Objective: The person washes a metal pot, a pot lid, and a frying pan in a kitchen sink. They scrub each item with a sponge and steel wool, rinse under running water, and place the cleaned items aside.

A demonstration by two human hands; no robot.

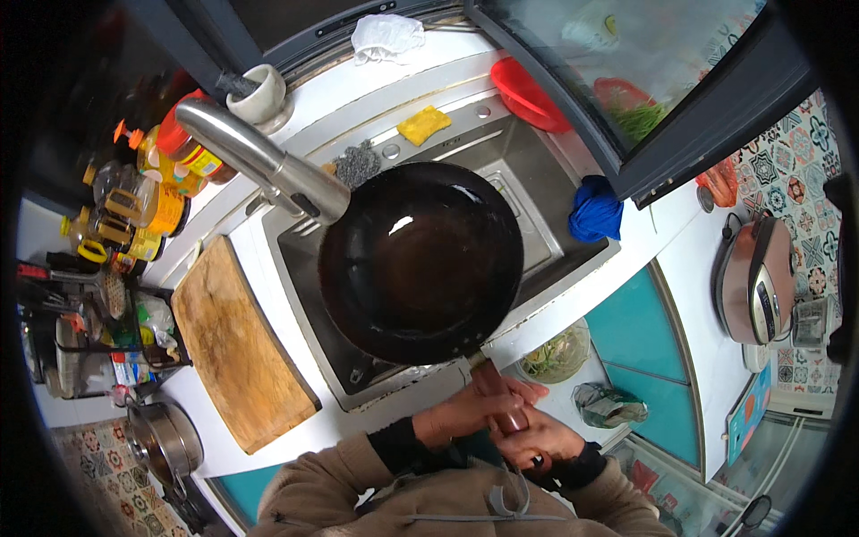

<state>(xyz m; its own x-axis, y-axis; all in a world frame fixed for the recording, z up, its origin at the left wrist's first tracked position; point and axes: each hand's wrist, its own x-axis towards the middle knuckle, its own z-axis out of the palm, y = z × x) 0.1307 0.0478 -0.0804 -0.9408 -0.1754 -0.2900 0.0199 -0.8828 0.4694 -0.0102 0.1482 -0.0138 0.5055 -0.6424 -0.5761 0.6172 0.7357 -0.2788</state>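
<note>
A dark wok (416, 286) is held over the stainless steel sink, its wet inside facing up with bright glints. Its brown wooden handle (489, 380) points toward my body. My left hand (458, 414) closes on the handle from the left. From the other side my right hand (548, 436) wraps its lower end, so the two hands almost meet. A metal faucet (268, 161) reaches over the wok's upper left rim. The wok hides much of the sink (541, 268).
A wooden cutting board (237, 349) lies left of the sink, near several bottles. Behind are a grey scrubber (358, 165), a yellow cloth (423, 125) and a red basin (528, 94). A blue cloth (595, 210) hangs at the right edge, below the open window (617, 170).
</note>
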